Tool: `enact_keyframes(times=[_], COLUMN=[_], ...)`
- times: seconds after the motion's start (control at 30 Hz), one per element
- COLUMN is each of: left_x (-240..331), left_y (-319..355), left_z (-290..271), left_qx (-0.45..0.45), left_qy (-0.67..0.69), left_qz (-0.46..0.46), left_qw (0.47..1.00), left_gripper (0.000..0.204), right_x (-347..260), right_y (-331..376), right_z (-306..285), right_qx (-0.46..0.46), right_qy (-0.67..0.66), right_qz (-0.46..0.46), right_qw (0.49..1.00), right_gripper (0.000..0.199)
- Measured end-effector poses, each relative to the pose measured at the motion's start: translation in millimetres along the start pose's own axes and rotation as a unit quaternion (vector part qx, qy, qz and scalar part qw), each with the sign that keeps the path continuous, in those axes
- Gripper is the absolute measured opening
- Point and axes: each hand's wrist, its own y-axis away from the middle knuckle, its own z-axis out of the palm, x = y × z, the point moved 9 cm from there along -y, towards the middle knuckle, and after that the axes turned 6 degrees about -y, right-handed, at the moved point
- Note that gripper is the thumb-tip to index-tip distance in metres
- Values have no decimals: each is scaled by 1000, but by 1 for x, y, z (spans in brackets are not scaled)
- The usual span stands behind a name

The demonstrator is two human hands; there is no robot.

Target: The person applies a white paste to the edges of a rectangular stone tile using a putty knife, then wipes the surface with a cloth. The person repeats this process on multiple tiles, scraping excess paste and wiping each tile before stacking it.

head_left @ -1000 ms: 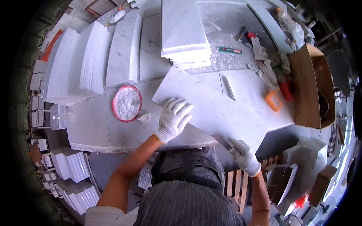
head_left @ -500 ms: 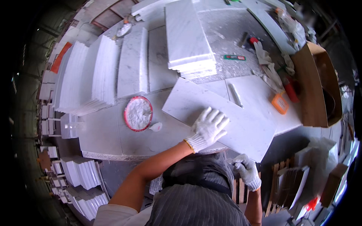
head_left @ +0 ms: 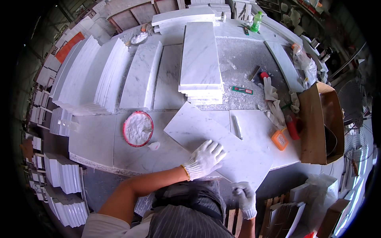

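A white marble tile (head_left: 198,129) lies turned at an angle on the marble workbench (head_left: 93,141), with its near corner hanging over the bench's front edge. My left hand (head_left: 204,158), in a white knit glove, rests flat on the tile's near part with fingers spread. My right hand (head_left: 244,196), also gloved, sits just below the overhanging corner with fingers curled. Whether it holds anything is hidden.
A red-rimmed bowl of white powder (head_left: 137,129) stands left of the tile, and a stack of marble slabs (head_left: 200,65) behind it. A pen-like tool (head_left: 237,127), an orange box (head_left: 279,139), spare gloves (head_left: 272,101) and an open cardboard box (head_left: 319,123) lie to the right. Tile stacks (head_left: 85,77) fill the left.
My left hand has slid right and nearer along the tile. My right hand has dropped from the tile's front edge to below its overhanging corner.
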Motion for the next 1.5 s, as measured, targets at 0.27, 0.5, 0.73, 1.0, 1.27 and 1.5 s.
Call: enact_keyframes(times=[0.27, 0.5, 0.73, 1.0, 1.27, 1.5], left_x=[-141, -171, -190, -180, -114, -42], left_y=[57, 73, 76, 96, 110, -11], left_z=[-14, 13, 33, 35, 12, 17], left_qx=[134, 98, 53, 3, -116, -149], left_qy=[-33, 90, 58, 87, 117, 35], left_qz=[-286, -330, -378, -390, -373, -157], left_qw=[948, 935, 923, 917, 913, 976], left_gripper=[41, 42, 47, 55, 71, 84], right_x=[6, 3, -1, -9, -20, 32], right_y=[45, 36, 37, 19, 8, 8], right_z=[-107, -84, -82, -109, -174, -165], right_qx=[305, 292, 324, 340, 400, 358], right_qy=[85, 85, 88, 104, 113, -168], right_qz=[-95, -43, -48, -71, -68, -36], right_qw=[944, 952, 941, 932, 907, 918], right_gripper=[24, 16, 16, 23, 24, 18])
